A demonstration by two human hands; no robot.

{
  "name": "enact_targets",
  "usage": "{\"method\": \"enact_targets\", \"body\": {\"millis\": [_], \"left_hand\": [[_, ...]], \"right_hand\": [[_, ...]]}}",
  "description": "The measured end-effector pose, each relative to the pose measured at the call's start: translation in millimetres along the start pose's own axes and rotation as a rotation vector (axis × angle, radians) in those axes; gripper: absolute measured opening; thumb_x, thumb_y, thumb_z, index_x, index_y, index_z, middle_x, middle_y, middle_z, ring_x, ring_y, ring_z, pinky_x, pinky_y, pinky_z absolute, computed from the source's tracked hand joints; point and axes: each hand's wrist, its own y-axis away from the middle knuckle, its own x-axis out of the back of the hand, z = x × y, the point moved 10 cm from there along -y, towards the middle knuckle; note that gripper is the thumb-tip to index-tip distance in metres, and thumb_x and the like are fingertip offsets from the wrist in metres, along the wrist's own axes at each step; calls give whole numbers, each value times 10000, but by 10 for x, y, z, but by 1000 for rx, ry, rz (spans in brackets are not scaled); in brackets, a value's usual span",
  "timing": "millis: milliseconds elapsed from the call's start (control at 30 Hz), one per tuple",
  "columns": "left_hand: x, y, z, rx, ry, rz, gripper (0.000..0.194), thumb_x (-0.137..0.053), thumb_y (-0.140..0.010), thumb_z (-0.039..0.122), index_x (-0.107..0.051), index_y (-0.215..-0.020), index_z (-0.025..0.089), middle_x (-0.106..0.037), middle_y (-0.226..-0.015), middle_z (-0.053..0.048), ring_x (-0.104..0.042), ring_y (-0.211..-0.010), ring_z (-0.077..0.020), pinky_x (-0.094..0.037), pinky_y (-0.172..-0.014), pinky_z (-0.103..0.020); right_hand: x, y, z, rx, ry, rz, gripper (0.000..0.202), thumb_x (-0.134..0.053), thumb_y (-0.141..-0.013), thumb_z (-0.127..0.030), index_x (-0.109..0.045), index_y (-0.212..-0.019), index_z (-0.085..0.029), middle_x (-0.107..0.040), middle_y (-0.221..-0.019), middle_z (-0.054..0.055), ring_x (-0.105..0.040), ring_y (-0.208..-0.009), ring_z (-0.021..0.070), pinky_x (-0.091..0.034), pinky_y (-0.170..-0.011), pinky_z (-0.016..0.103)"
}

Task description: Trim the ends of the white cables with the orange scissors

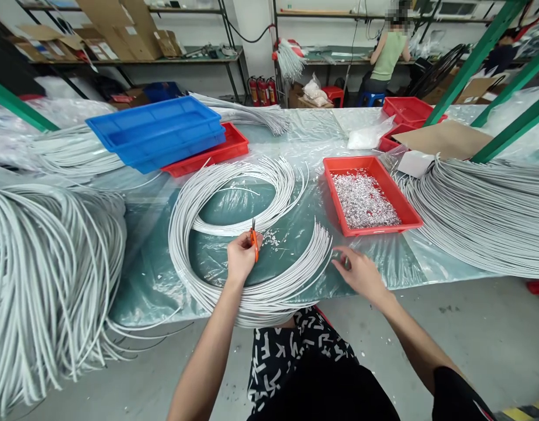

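Observation:
My left hand [241, 255] is closed around a pair of orange-handled snips [254, 242], the dark blades pointing up and away from me. It is above the near part of a coil of white cables [182, 234]. My right hand [357, 270] is beside the loose cable ends [322, 240] at the coil's right, with its fingers curled in. Whether a cable end or a small piece is between those fingers is too small to tell. Small white clippings [273, 238] lie on the plastic-covered table [151, 257] inside the coil.
A red tray [407, 223] of small silvery pieces stands right of the coil. Stacked blue trays [159, 131] rest on a red tray [238, 143] behind it. Large grey cable bundles lie at left [54, 263] and right [480, 210]. Green posts [475, 64] rise at right. A person [386, 55] sits far back.

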Motion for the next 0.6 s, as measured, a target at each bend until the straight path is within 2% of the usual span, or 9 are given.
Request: {"method": "enact_targets", "body": {"millis": [100, 167, 267, 333, 433, 500, 600], "left_hand": [[2, -3, -37, 23, -14, -2, 229, -747, -686, 325, -677, -787, 131, -616, -673, 7, -522, -574, -104, -442, -588, -222], [-6, -8, -56, 27, -19, -13, 242, -746, -692, 335, -677, -794, 127, -609, -676, 8, -523, -588, -106, -444, -588, -220], [-12, -17, -64, 9, -19, -24, 241, -737, -706, 347, -674, -788, 130, -605, -669, 9, -518, -589, -108, -440, -582, -220], [-7, -23, -65, -1, -19, -20, 232, -731, -714, 346, -673, -785, 133, -605, -662, 10, -515, -580, -107, -435, -576, -220], [-22, -29, -69, -3, -29, -28, 220, -721, -727, 341, -669, -774, 132, -595, -647, 14, -507, -563, -101, -419, -564, -216], [-42, -30, -71, -1, -38, -40, 218, -719, -734, 338, -668, -778, 130, -586, -636, 18, -497, -553, -95, -408, -560, -214], [-56, -29, -74, 3, -47, -40, 231, -722, -735, 347, -667, -787, 128, -576, -624, 21, -494, -555, -96, -409, -565, -215]], "right_hand": [[-107, -270, 164, -2, 172, -117, 345, -625, -882, -300, -602, -1218, -221, -664, -938, 52, -639, -779, 190, -456, -676, 282], [-179, -317, 237, -3, 198, -184, 290, -631, -880, -289, -611, -1162, -224, -657, -967, 56, -641, -806, 191, -460, -698, 290], [-180, -291, 309, -4, 110, -182, 193, -648, -860, -293, -605, -1037, -228, -650, -915, 31, -630, -776, 182, -464, -694, 299], [-160, -272, 355, -18, -98, -182, 194, -661, -847, -349, -570, -963, -222, -655, -865, 19, -628, -729, 172, -479, -668, 300], [-196, -301, 356, -96, -582, -271, 318, -673, -826, -461, -483, -905, -218, -691, -849, 36, -672, -712, 181, -519, -597, 291], [-255, -370, 216, -133, -846, -352, 370, -697, -807, -485, -455, -894, -219, -720, -866, 53, -704, -739, 193, -554, -605, 299], [-361, -573, -175, -67, -1038, -402, 363, -732, -793, -455, -500, -915, -204, -739, -799, 39, -691, -660, 153, -573, -651, 300]]}}
